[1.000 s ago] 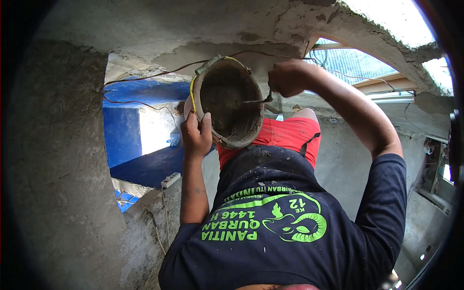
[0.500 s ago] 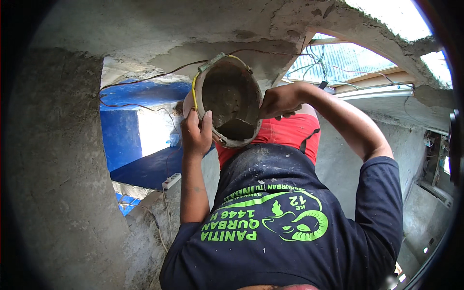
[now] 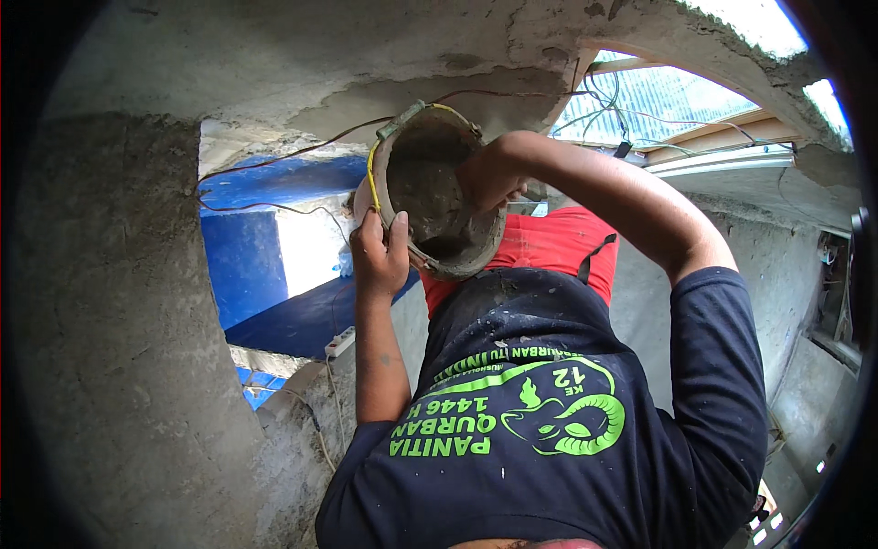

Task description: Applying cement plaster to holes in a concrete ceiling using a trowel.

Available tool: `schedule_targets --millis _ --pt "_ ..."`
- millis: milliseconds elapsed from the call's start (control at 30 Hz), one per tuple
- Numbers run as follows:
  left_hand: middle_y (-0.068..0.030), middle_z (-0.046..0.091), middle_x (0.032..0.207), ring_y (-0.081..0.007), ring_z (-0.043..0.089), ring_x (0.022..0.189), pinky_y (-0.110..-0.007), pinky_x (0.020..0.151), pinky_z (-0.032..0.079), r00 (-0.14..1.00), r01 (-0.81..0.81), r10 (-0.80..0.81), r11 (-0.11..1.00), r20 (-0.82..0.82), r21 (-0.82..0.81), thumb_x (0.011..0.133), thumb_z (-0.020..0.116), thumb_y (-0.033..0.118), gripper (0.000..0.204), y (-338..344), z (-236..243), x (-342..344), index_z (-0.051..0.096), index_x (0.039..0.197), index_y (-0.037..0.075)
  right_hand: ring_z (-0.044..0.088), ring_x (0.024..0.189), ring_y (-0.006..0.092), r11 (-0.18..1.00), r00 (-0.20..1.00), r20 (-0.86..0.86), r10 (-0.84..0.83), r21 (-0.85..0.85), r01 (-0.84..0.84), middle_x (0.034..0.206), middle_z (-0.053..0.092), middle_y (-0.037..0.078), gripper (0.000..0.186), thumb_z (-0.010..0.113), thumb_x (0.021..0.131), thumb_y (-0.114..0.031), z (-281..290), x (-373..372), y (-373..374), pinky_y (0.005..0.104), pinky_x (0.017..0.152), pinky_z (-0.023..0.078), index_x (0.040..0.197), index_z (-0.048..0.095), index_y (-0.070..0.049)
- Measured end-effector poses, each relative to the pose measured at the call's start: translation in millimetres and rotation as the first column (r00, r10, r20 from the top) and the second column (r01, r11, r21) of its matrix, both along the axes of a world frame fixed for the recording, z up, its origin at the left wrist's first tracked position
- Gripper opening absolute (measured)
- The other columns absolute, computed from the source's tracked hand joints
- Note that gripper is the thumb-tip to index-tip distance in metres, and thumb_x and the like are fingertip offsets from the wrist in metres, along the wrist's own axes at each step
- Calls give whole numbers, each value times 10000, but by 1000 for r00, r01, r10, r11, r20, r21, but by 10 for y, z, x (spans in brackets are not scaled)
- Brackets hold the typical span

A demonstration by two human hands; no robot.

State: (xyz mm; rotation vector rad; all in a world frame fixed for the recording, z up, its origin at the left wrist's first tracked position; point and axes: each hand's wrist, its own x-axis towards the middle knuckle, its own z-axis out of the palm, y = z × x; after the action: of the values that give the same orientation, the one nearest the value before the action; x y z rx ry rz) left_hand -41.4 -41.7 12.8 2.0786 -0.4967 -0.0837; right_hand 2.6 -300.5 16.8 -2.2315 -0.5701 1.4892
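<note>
A mud-caked bucket [image 3: 388,160] is tilted in front of my body, its mouth toward me. Wet grey mortar [image 3: 422,203] coats its inside and lies at the bottom. My left hand [image 3: 380,252] grips the near left rim, thumb up against the edge. The yellow wire handle [image 3: 370,174] with its pale green grip rests along the rim. My right hand [image 3: 491,176] reaches over the right rim into the bucket, fingers curled closed. Whatever those fingers hold, if anything, is hidden.
A rough cement wall [image 3: 128,302] stands at left. Brown cable [image 3: 320,139] runs behind the bucket; a white power strip [image 3: 340,343] lies by a blue ledge [image 3: 293,316]. Loose wires [image 3: 608,110] hang at an opening at upper right.
My right hand has moved from the right rim leftward and up, deeper into the bucket. My left hand keeps its hold on the rim. The view has shifted slightly.
</note>
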Motion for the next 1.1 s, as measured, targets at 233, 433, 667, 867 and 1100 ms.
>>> schedule_targets --millis 233,433,667,867,1100 --pt "-150 650 750 -262 643 679 -384 623 474 992 -73 73 997 -99 -1 1032 601 191 235 110 38 40 580 914 -12 554 509 114 708 614 -687 -388 204 676 733 645 52 298 567 1026 -342 -585 -469 -671 271 418 423 1018 663 -60" --pt "-155 652 765 -293 639 694 -386 659 479 994 -92 89 994 -59 -60 1035 596 199 232 143 -57 26 597 955 -19 521 472 104 355 580 -654 -487 458 815 728 636 48 443 427 1085 -360 -928 -1308 -833 243 399 417 1256 665 -27" --pt "-40 560 730 -126 509 682 -319 610 415 988 -82 74 995 -135 -51 1042 568 183 212 185 -18 67 584 955 -9 534 544 119 -437 410 -736 -539 660 611 799 614 69 530 643 1008 -323 236 -1351 -547 264 457 423 1415 528 -2" --pt "-53 550 714 -136 512 671 -333 606 413 984 -73 77 997 -160 30 1037 574 194 223 138 12 106 576 917 6 602 766 196 337 -105 341 -934 940 55 998 633 148 591 624 928 -8 530 -749 -562 313 686 494 1496 462 18" --pt "-153 643 760 -293 630 695 -404 650 473 991 -75 80 996 -105 55 1036 595 224 252 177 -48 27 608 963 -17 663 816 359 658 -507 664 -550 719 227 973 602 160 655 646 827 16 118 58 -722 439 661 575 1462 539 -104"
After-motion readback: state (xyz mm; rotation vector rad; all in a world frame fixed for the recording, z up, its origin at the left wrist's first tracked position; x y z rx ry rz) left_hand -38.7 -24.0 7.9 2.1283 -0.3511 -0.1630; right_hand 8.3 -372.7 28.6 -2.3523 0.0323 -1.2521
